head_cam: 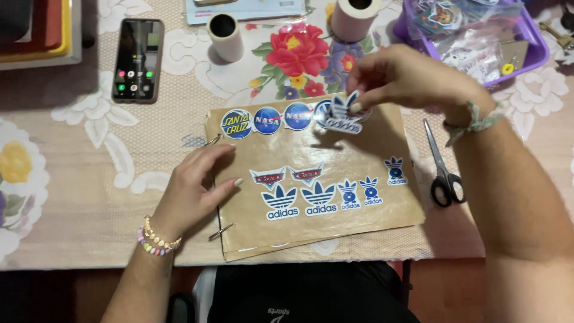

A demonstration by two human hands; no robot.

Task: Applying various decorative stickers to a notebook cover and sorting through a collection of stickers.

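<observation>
Right hand [397, 78]: I'm pinching a blue-and-white sticker [345, 115] at the brown page's [359, 212] one o'clock corner.
Left hand [194, 191]: open, fingers flat at the page's nine o'clock edge.

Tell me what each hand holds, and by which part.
Right hand pinches a blue-and-white sticker by its top edge. Left hand holds nothing, resting flat on the brown page.

- Probably a home craft spot: flowered cloth [72, 173] over the counter.
- Phone [138, 58], scissors [443, 164], tape rolls [225, 36], purple tray [541, 48] of stickers lie about.
</observation>
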